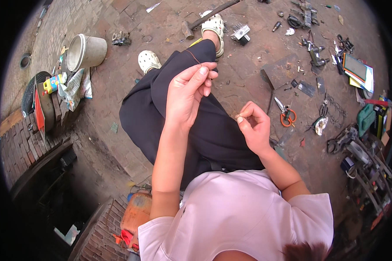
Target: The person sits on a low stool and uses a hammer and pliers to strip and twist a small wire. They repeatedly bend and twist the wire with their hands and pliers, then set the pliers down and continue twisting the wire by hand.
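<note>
Raised over my dark trousers (139, 108), my left hand (183, 93) pinches a thin copper-coloured wire (192, 55) between thumb and fingertips. The wire's loose end sticks up past the fingers toward my feet. Lower and to the right, my right hand (257, 130) is closed, thumb against the curled forefinger. A tiny brownish bit shows at its fingertips, too small to name. The two hands are apart. Scissors with orange handles (288, 117) lie on the ground to the right of my right hand.
A hammer (188, 31) lies by my feet in pale clogs (149, 61). Metal parts (318, 56), pliers (323, 108) and a dark plate (281, 69) are scattered rightward. A bucket (93, 51) stands at the far left, a dark pit (59, 187) at the lower left.
</note>
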`<state>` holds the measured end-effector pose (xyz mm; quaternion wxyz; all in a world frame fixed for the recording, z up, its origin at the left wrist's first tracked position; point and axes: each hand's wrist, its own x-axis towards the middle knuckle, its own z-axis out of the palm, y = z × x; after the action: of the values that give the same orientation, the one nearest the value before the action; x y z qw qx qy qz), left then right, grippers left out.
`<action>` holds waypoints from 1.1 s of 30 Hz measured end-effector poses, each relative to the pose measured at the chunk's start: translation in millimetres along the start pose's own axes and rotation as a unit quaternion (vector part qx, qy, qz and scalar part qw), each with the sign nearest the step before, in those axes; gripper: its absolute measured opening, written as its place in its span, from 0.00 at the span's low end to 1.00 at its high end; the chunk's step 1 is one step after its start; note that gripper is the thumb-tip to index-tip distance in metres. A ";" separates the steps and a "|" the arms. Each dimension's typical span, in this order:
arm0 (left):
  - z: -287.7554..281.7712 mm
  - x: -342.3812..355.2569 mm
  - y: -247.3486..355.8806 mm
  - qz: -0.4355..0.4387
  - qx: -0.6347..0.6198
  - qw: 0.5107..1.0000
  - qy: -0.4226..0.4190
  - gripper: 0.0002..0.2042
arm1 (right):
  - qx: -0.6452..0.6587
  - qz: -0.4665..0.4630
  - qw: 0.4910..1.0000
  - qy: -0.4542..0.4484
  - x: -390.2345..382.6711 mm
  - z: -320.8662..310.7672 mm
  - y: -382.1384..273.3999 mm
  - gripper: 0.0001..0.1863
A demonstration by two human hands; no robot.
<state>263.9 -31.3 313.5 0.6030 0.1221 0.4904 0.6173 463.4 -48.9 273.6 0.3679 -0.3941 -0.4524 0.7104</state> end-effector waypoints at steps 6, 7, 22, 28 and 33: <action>-0.3 -9.8 10.8 0.023 0.023 0.999 -0.008 0.13 | -0.005 0.004 1.000 -0.008 -2.3 0.4 -6.6 0.05; -0.7 -12.1 12.2 0.025 0.033 0.999 -0.011 0.13 | -0.002 0.008 1.000 -0.009 -2.9 1.4 -7.5 0.05; -13.7 -112.4 29.1 0.456 0.604 0.622 0.202 0.22 | -0.113 -0.081 0.974 -0.179 -1.1 30.8 -55.2 0.04; -34.4 -144.5 44.5 0.442 0.598 0.662 0.093 0.10 | -0.045 -0.134 0.958 -0.250 4.4 45.1 -85.4 0.04; -45.9 -168.4 38.1 0.392 0.536 0.740 0.104 0.08 | -0.126 -0.051 0.953 -0.272 13.1 21.3 -108.8 0.10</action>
<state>247.0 -189.9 394.0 0.0880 0.5417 0.7091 0.4427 456.9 -10.2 378.1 0.2143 -0.2059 -0.6401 0.7085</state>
